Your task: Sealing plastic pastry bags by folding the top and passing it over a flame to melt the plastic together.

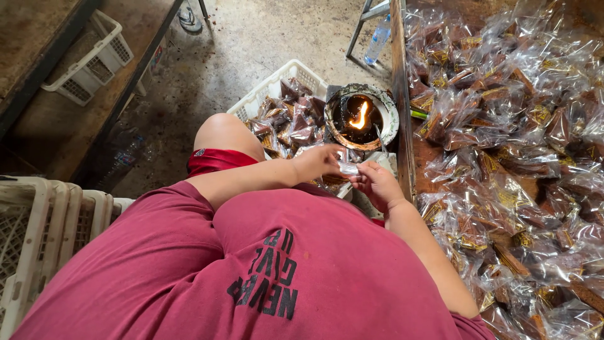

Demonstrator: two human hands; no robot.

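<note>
Clear plastic, pinched between fingertips: a small packet (348,168) held from both sides, left hand (319,161) closed on its left edge, right hand (376,184) curled round its right edge. Held just near of a round, blackened tin (363,117) with a small flame burning inside on dark liquid or wax; hard to tell which. Packet contents too small and glare-washed to make out.

Behind the hands, left of the tin, a white slatted plastic basket (272,89) filled with clear-wrapped brown pieces, its near side hidden by the forearm and hands. Lower forearms and lap covered by a maroon shirt; one bare knee above red shorts just left of the basket.

Right side: a wooden tray-table (399,94) heaped with many crinkled clear packets (509,145) of dark brown contents with yellow labels, running off the right and near edges of the frame. Far beyond it, a plastic water bottle (379,39) on the concrete floor. Far left, an empty-looking white basket (94,58) on a low shelf, partly cut by the shelf edge; near left, stacked pale crates (38,233), cropped.
</note>
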